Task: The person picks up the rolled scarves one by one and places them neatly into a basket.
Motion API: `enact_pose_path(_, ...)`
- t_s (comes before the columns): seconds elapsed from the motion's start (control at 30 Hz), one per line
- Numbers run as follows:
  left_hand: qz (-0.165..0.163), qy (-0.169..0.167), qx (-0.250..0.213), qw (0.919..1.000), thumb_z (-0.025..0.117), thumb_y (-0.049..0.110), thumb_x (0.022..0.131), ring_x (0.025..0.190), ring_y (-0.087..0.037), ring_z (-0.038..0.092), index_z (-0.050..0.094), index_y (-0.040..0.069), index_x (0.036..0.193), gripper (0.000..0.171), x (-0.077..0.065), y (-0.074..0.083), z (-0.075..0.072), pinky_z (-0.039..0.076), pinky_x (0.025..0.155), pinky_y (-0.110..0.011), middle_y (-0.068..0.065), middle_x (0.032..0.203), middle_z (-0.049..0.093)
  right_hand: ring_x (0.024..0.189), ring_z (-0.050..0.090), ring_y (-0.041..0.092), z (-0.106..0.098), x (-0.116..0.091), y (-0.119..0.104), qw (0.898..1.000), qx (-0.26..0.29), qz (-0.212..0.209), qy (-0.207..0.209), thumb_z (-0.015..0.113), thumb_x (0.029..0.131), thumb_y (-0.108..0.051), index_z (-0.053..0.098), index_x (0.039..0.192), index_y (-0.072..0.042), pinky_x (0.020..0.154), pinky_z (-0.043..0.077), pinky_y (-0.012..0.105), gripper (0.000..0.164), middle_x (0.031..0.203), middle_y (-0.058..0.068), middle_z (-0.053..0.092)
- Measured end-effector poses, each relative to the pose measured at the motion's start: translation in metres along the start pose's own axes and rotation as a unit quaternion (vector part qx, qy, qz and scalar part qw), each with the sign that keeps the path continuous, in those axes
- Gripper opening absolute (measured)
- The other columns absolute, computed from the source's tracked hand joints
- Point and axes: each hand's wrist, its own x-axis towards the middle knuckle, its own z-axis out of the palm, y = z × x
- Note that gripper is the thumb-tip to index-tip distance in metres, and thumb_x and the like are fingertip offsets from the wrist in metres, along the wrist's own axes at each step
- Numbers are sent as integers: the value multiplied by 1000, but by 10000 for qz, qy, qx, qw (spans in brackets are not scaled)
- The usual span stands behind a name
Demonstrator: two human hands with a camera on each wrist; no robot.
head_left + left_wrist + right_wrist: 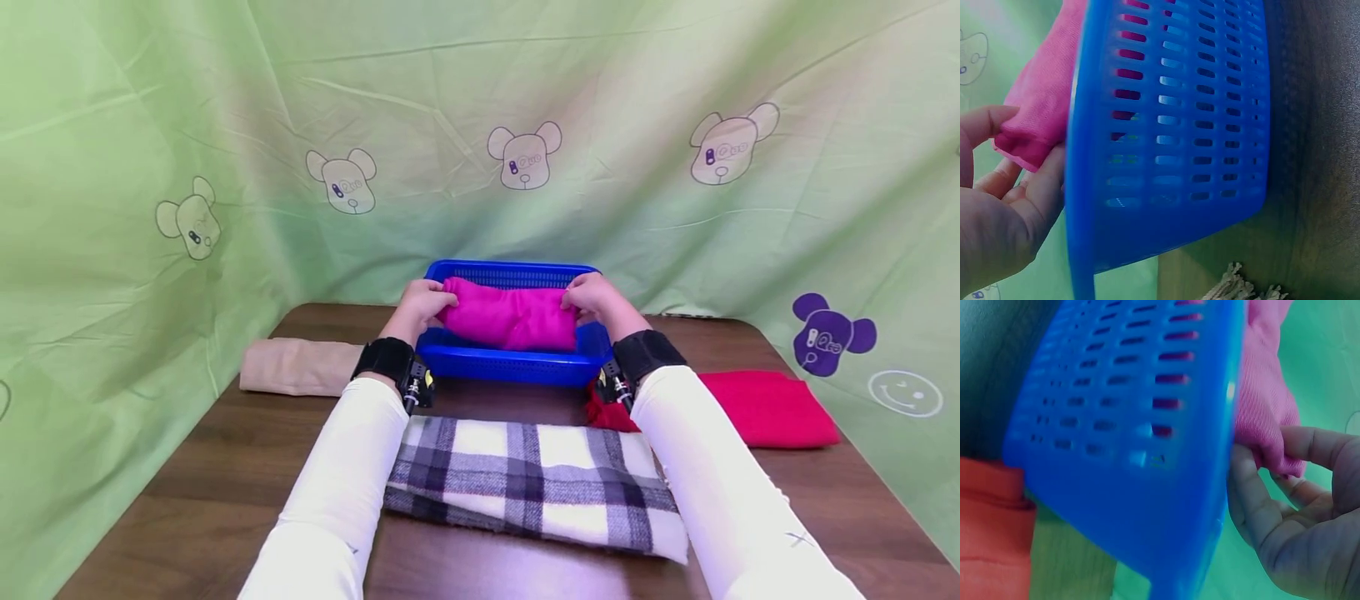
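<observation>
on the left wrist feed i see the left hand (1000, 219) pinching one end of the pink cloth (1054, 81), close beside the rim of the blue basket (1141, 237). i note pink showing through several wall slots. dark tabletop (1322, 187) at right, pale fringe (1241, 289) at bottom edge, green backdrop (1125, 281) behind.

Hot pink for the cloth (510, 317), blue for the basket (510, 367), black, grey and white for the plaid fabric (532, 483).
</observation>
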Motion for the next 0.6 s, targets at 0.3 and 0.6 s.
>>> enact_pose_path(0.3, -25, 179, 69, 9998, 62, -9, 85, 88, -27, 63, 51, -12, 125, 42, 17, -14, 5, 59, 79, -43, -22, 113, 58, 59, 58, 18, 8, 16, 9, 9963, -506, -314, 619, 62, 78, 8, 53, 91, 5, 63, 60, 38, 16, 87, 15, 51)
enact_pose_path(0.6, -280, 174, 104, 9994, 56, -11, 89, 116, -34, 56, 44, -9, 138, 51, 17, -17, 13, 51, 95, -45, -23, 137, 48, 74, 57, 24, 16, 17, 15, 9803, -1578, -601, 1023, 63, 77, 0, 57, 90, -1, 54, 51, 26, 14, 93, 15, 56)
